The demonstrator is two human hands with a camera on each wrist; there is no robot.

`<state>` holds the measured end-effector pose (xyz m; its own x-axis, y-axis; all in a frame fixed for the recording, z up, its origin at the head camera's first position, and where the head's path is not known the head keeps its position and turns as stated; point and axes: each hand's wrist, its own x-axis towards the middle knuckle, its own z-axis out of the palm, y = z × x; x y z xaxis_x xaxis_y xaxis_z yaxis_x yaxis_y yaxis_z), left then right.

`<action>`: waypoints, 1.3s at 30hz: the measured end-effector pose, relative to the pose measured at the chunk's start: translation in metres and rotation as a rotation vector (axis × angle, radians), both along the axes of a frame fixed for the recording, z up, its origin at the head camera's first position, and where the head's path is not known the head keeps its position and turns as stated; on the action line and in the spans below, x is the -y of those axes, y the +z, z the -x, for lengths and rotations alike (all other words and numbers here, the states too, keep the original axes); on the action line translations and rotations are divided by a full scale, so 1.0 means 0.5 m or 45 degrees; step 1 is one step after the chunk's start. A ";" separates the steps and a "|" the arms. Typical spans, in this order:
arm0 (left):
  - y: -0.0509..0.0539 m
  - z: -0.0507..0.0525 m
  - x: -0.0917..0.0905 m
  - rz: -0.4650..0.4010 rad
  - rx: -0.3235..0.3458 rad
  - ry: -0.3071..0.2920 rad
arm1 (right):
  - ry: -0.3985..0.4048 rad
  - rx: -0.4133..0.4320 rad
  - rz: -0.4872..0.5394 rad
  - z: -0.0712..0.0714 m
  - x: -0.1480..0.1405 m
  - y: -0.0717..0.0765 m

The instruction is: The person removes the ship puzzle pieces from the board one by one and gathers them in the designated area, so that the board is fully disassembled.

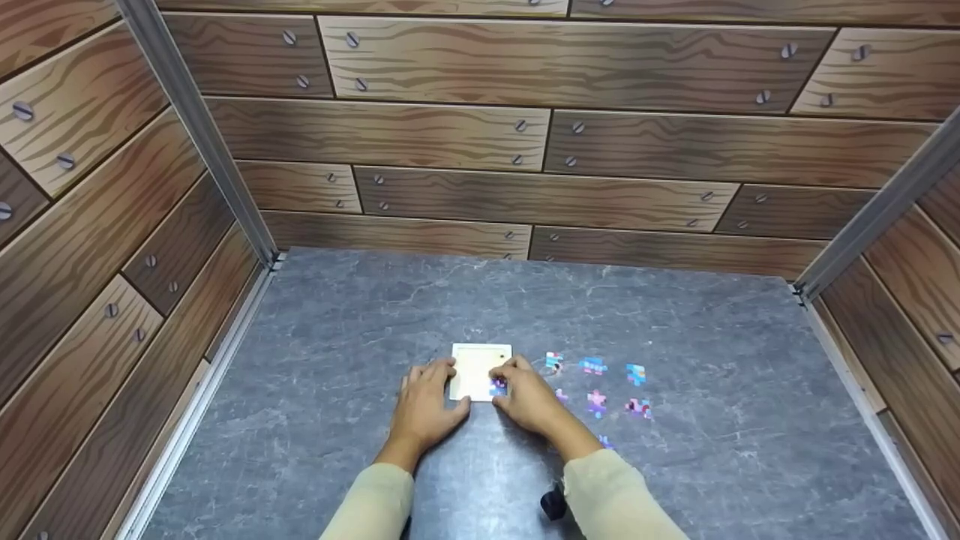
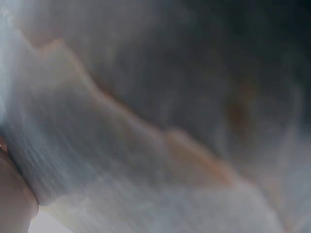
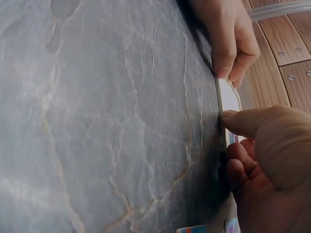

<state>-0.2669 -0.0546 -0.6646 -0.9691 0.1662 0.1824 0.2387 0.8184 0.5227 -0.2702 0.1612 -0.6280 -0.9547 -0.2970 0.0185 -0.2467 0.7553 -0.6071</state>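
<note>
A small square puzzle tray (image 1: 471,367) with a pale rim lies on the grey marbled table. My left hand (image 1: 426,405) grips its left side, fingers along the left edge and thumb at the near edge. At the tray's near right corner, a purple and blue jigsaw piece (image 1: 496,388) sits between the thumb and fingers of my right hand (image 1: 531,399). The right wrist view shows the right thumb (image 3: 243,121) on the tray's near edge. The left wrist view is mostly blurred tabletop, with a bit of skin (image 2: 17,199) at its left edge.
Several loose jigsaw pieces (image 1: 594,366) are spread to the right of the tray, some partly hidden by the right hand and arm. A black object (image 1: 553,502) lies beside the right sleeve. Wood-patterned walls (image 1: 450,135) enclose the table at the back and sides.
</note>
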 end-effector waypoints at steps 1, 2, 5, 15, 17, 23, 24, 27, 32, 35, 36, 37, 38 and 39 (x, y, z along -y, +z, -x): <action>0.000 0.000 0.000 0.001 -0.002 -0.001 | 0.002 -0.010 -0.003 0.001 0.000 -0.001; 0.001 0.000 0.001 0.000 -0.007 -0.002 | 0.003 -0.018 -0.004 0.001 0.000 -0.002; 0.002 -0.001 0.001 -0.002 -0.020 0.000 | 0.004 -0.032 0.004 0.000 0.001 -0.005; 0.003 -0.003 -0.001 -0.013 -0.008 0.001 | -0.030 -0.018 0.042 -0.004 0.003 -0.007; 0.004 -0.003 -0.001 -0.018 -0.004 -0.003 | -0.033 -0.012 0.059 -0.005 0.003 -0.006; 0.004 -0.002 -0.001 -0.017 -0.005 -0.009 | -0.048 -0.031 0.105 -0.004 0.002 -0.010; 0.003 -0.001 -0.001 -0.018 -0.004 -0.010 | -0.051 -0.028 0.120 -0.004 0.002 -0.011; 0.003 0.000 0.000 -0.009 0.000 -0.009 | -0.069 0.003 0.164 -0.002 0.000 -0.013; 0.002 0.001 0.000 0.001 -0.001 -0.004 | -0.073 0.040 0.192 0.001 -0.003 -0.013; 0.002 0.001 0.000 -0.007 -0.017 -0.002 | -0.052 0.025 0.171 0.001 -0.002 -0.011; 0.002 0.000 0.000 -0.010 -0.016 -0.002 | -0.043 0.024 0.161 0.001 -0.002 -0.010; 0.001 0.000 0.000 -0.013 -0.021 -0.001 | -0.029 0.012 0.147 0.001 -0.001 -0.010; 0.001 0.000 0.001 -0.015 -0.025 0.000 | -0.018 0.005 0.132 0.000 -0.001 -0.009; 0.000 0.000 0.001 -0.019 -0.026 0.001 | -0.006 -0.001 0.116 0.000 0.000 -0.008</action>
<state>-0.2668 -0.0550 -0.6644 -0.9652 0.1625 0.2047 0.2489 0.8107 0.5299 -0.2700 0.1612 -0.6323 -0.9561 -0.2894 0.0458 -0.2436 0.6981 -0.6733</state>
